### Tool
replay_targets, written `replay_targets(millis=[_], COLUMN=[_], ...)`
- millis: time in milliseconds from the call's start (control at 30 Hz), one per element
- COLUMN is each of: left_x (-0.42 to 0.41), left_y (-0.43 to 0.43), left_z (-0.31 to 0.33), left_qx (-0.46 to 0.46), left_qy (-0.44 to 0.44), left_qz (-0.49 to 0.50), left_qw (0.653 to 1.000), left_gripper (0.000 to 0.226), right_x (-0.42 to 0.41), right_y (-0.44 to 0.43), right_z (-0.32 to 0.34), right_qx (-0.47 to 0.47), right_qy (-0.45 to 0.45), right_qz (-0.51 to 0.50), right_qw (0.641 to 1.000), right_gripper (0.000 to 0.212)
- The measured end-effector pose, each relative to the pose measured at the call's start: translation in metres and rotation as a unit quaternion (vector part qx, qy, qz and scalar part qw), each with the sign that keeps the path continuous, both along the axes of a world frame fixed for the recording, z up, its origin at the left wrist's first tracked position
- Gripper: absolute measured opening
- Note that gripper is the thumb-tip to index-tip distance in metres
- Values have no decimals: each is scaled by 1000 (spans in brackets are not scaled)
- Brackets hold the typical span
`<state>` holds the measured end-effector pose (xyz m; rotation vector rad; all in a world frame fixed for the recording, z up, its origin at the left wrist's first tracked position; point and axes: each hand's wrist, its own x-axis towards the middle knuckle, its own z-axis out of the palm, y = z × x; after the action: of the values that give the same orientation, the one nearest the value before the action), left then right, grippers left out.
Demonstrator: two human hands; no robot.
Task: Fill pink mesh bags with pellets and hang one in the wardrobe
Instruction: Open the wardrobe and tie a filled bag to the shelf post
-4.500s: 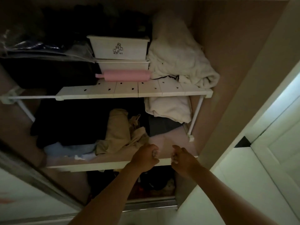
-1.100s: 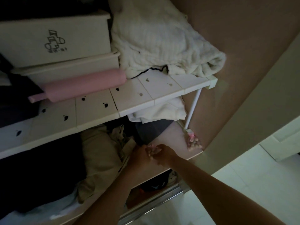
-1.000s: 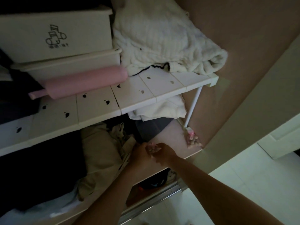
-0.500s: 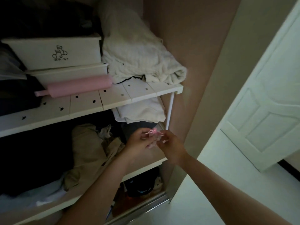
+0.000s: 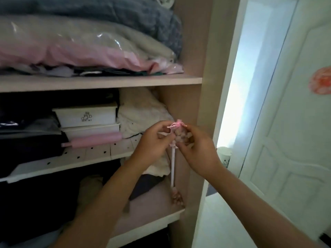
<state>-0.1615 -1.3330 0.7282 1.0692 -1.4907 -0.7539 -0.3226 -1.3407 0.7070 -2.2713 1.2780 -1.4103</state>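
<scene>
Mesh bag (image 5: 180, 135), pink, sits between left hand (image 5: 152, 142) and right hand (image 5: 198, 149); both hands apparently pinch it.

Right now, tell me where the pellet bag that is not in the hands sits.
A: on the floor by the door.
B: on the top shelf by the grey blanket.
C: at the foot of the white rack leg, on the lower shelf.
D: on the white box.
C: the loose pellet bag sits at the foot of the white rack leg on the lower shelf, well below the held bag.
</scene>
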Motion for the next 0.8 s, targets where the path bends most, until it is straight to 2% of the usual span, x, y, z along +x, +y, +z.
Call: replay_targets(millis=[267,400,500,667,800], left_x=[-12,-8,-1,7,10], left_y=[-13,-23,-40,-64,-68], left_z=[109,136,141,146,152], left_qx=[-129,-186,-232,-258,-227], left_qy=[-50,-142,-223,-309,-392], left_qz=[6,47,70,68,78], left_qw=[990,971,944,913,888], left_gripper=[39,37,45,55,57], right_x=[-5,4,13,20,17], right_y=[-6,-34,-54,-81,-93], right_z=[122,158,173,186,190], right_qx=[-91,-102,-74,-22,1], right_qy=[-23,0,30,88,160], right_qz=[-39,-81,-111,-124,-158], right_qw=[995,991,991,988,975], right_gripper=[38,32,31,27,32])
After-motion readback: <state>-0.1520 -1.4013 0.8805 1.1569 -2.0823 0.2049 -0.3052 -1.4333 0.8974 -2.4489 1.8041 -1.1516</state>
